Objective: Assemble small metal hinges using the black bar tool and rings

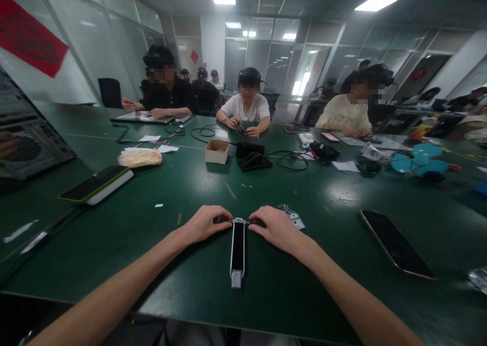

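worn on the head, looking forward and down along the green table [160, 265]. close to both hands, far from the seated people opposite.

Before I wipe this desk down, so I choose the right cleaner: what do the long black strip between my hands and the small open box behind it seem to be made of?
The black strip looks like glossy plastic or glass edged in pale, silvery metal, judging by its sheen; the left hand and right hand touch its far end. The box looks like plain matte brown cardboard, with raw, unprinted walls.
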The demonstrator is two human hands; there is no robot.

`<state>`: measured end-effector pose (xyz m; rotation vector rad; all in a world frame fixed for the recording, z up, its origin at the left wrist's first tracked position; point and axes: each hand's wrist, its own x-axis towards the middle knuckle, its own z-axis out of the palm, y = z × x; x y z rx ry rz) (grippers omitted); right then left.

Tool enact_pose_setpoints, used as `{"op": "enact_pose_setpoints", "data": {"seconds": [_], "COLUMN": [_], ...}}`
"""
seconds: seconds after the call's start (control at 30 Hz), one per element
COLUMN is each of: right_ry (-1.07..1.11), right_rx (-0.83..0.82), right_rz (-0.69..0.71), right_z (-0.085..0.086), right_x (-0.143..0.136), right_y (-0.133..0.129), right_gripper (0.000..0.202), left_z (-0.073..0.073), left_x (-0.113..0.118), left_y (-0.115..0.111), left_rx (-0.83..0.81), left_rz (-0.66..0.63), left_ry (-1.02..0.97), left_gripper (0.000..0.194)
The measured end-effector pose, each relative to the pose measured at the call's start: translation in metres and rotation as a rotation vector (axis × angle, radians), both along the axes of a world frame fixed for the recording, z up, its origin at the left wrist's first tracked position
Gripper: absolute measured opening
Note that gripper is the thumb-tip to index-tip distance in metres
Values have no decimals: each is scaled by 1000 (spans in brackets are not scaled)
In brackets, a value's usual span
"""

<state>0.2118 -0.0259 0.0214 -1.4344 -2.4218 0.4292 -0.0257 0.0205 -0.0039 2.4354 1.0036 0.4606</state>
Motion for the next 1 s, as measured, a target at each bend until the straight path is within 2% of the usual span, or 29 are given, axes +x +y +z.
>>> {"op": "enact_pose_setpoints", "data": {"seconds": [0.1, 0.2, 0.27, 0.33, 0.4, 0.5, 0.6, 0.77, 1.0], "right_ry": [53, 95, -10, -152, -241, -265, -275, -294, -332], "right_rx": [98, 264, 236, 103, -23, -108, -168, -256, -334], "right_rz": [-45, -250, -310, -301, -278, -275, -286, -302, -397], "right_z": [19, 40, 46, 44, 35, 18, 9, 10, 14], "right_x": [28, 63, 83, 94, 98, 98, 97, 93, 81], "right_y": [7, 19, 26, 32, 36, 40, 43, 49, 60], "right_gripper": [16, 14, 14, 16, 17, 17, 17, 15, 7], "left_z": [1, 1, 0, 0, -1, -1, 0, 3, 7], "left_x": [0, 0, 0, 0, -1, -1, -1, 0, 0], "left_y": [0, 1, 2, 2, 2, 3, 3, 4, 2], "left_rx": [-4, -13, -17, -19, -25, -39, -49, -76, -88], "left_rz": [-9, -7, -6, -9, -8, -5, -5, -5, -16], "left_ry": [3, 13, 10, 1, -4, 3, 10, 13, 26], "left_gripper": [16, 17, 18, 19, 20, 22, 23, 23, 25]}}
